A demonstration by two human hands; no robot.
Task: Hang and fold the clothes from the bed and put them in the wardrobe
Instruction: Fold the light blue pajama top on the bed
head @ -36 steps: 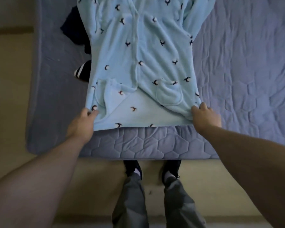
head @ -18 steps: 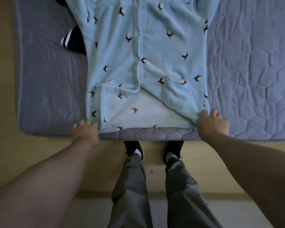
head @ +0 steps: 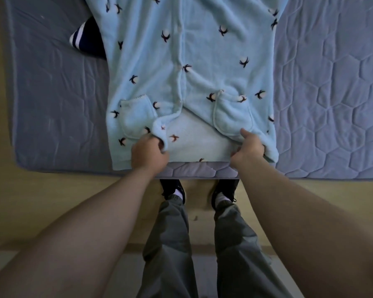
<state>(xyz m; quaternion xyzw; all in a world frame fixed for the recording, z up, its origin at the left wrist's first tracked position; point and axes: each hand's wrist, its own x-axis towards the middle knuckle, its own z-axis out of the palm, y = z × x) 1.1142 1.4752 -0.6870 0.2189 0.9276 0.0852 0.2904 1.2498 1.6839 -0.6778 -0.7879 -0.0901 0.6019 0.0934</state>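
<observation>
- One view only, head camera, looking down over the bed edge.
- Pale blue fleece garment (head: 202,50) with a small bird print lies front-up on the bed (head: 332,104). Its hem runs along the near mattress edge, which puts it within reach of a standing person.
- Left hand (head: 150,154): fingers (head: 159,154) are curled round the lower corner of the left front panel, just below the left pocket (head: 136,117). The cloth is bunched in the grip.
- Right hand (head: 248,147): clamped on the hem of the right front panel under the right pocket (head: 233,112), thumb on top and the other fingers tucked beneath.
- Both front panels splay apart at the bottom and expose the inner back layer between the hands.
- Judgement: holding each panel by its loose corner would let the two be drawn together and squared before folding or hanging.
- Dark striped garment (head: 84,39) lies at far left, partly under the blue one, not yet handled.
- Wardrobe is not in view. Task judged early, since nothing here is folded or hung.
- Risk: thick fleece may slide toward the floor (head: 52,190) if pulled further.
</observation>
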